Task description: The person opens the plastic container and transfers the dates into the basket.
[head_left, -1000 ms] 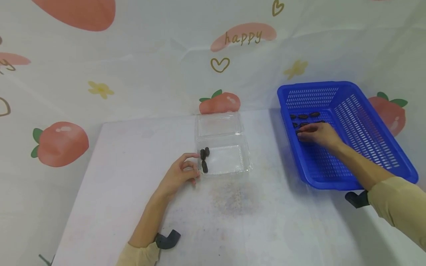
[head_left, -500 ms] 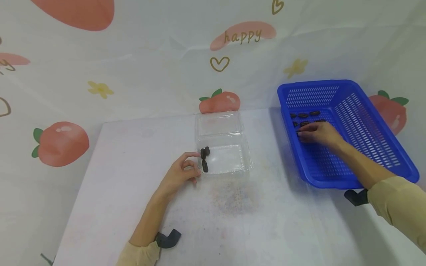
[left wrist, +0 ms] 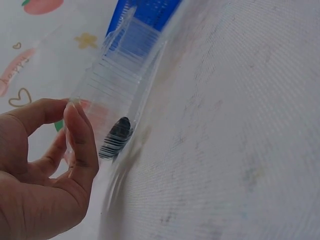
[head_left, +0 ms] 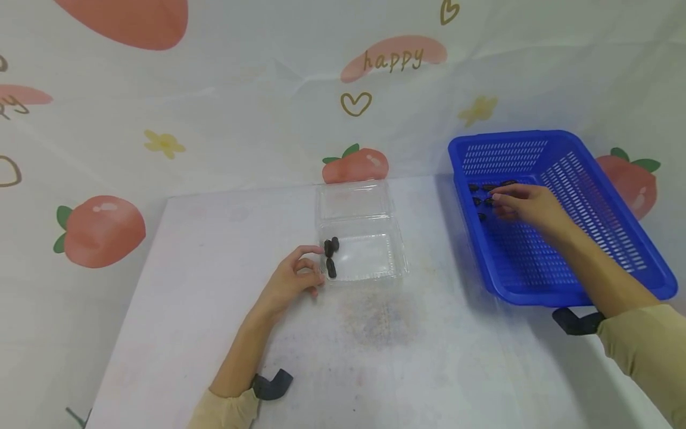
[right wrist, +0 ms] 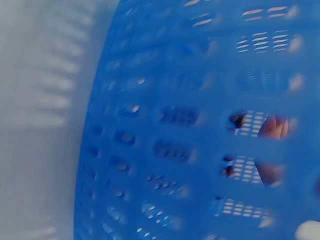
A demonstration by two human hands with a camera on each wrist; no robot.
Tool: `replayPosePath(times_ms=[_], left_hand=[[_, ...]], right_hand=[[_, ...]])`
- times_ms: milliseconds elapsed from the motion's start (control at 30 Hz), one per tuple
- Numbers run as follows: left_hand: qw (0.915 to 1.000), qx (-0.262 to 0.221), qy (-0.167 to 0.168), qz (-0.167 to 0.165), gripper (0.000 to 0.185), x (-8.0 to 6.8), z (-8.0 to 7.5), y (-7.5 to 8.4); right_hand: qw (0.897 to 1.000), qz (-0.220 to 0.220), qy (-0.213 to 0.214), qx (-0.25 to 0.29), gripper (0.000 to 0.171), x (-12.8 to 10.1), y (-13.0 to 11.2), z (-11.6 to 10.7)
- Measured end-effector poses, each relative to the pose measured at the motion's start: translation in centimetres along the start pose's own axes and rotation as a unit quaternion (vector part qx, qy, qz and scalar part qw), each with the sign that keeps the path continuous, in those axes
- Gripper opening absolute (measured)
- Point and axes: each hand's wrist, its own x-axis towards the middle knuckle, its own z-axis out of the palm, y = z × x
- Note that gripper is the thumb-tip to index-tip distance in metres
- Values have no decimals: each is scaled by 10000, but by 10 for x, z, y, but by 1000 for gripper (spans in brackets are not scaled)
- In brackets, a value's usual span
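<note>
Nearest, the left hand rests on the clear plastic box — fingers loosely curled at its left wall, steadying. Farther, right of the box, the right hand reaches dark pitted dates in the blue basket; grip unclear — best pinch one date cleanly.

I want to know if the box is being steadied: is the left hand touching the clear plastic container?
Touching. In the head view the left hand has its fingertips against the near left corner of the clear container.
</note>
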Motion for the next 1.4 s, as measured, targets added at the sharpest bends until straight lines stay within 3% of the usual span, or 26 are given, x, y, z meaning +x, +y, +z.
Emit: replayPosePath(times_ms=[367, 833, 1400], left_hand=[[10000, 25, -5, 20, 52, -1, 0, 1], [9999, 94, -4, 40, 52, -2, 0, 2], [10000, 35, -51, 61, 51, -1, 0, 2]], right_hand=[[9997, -226, 46, 100, 56, -23, -23, 6], [9954, -749, 352, 485, 44, -41, -53, 33], [9880, -1157, 87, 1017, 37, -38, -77, 81]])
